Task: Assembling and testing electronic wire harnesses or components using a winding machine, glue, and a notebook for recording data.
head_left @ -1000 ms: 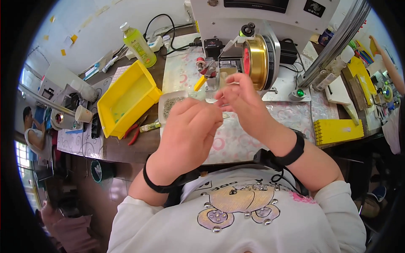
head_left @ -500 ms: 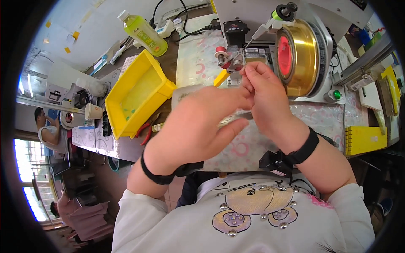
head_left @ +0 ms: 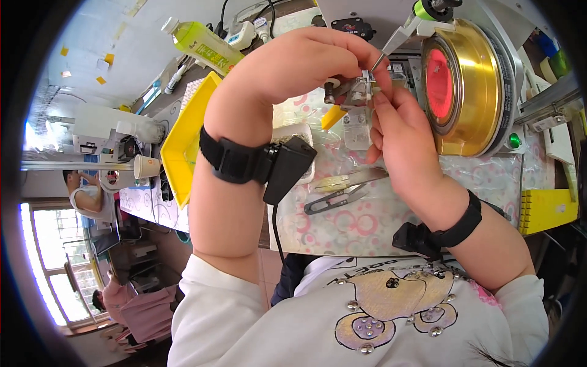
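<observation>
My left hand [head_left: 324,58] arches over the front of a bench machine, its fingers curled down beside a thin metal rod [head_left: 391,46]. Its thumb is mostly hidden. My right hand [head_left: 406,125] comes from below, thumb and forefinger pinched close to the left fingertips; whatever lies between them is too small to make out. Both hands are at a small metal guide assembly [head_left: 356,96] with a yellow lever [head_left: 333,116] sticking out beneath it. Just right of the hands stands a large gold spool [head_left: 468,92] with a red centre.
Grey thread snips [head_left: 336,200] lie on the patterned table cover below a white tray [head_left: 309,131] of small pieces. At left are a yellow bin [head_left: 183,144], a green drink bottle [head_left: 202,46] and a paper cup [head_left: 147,166]. A yellow box [head_left: 549,210] sits far right. Two people work at left.
My left hand has risen and reached forward over the guide, uncovering the snips and white tray. My right hand stays pinched near the guide. The view has shifted slightly.
</observation>
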A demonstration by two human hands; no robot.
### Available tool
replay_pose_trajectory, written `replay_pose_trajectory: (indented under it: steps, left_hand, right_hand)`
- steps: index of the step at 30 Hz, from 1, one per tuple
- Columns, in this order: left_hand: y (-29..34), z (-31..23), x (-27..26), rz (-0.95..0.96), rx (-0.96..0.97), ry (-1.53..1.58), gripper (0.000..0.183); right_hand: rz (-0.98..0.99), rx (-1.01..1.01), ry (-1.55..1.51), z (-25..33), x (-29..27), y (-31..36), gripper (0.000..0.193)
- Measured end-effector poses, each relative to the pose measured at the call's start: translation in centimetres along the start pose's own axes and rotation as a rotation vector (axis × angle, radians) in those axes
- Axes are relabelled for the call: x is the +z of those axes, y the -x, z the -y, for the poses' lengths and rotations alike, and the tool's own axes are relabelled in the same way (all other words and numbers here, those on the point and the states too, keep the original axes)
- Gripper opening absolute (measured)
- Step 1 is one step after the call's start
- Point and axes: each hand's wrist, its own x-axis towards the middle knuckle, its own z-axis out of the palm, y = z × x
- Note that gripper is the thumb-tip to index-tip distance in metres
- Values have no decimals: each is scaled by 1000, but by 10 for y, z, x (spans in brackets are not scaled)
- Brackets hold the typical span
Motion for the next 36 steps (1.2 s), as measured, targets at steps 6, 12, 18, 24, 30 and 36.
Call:
replay_pose_trajectory:
  steps: [6,12,18,24,30,36]
  left_hand:
    - [-11,6,-10,151,67,-59,21]
    - [-13,9,-7,103,6,34,19]
    - [33,-24,20,-320,167,-464,13]
    - [84,-21,65,-651,300,-1087,7]
    - [75,-6,74,-575,302,-699,7]
    - [43,28,96,-791,802,-888,16]
  right_hand:
    - [-28,-96,-6,0,2,-13,18]
    - [-2,-46,-108,4,1,-6,17]
    - [110,62,-24,19,-7,25,35]
    - [443,152,390,42,-47,50,40]
    - [654,-709,1373,48,-90,51,31]
    - [674,-860,1745,32,-90,37,30]
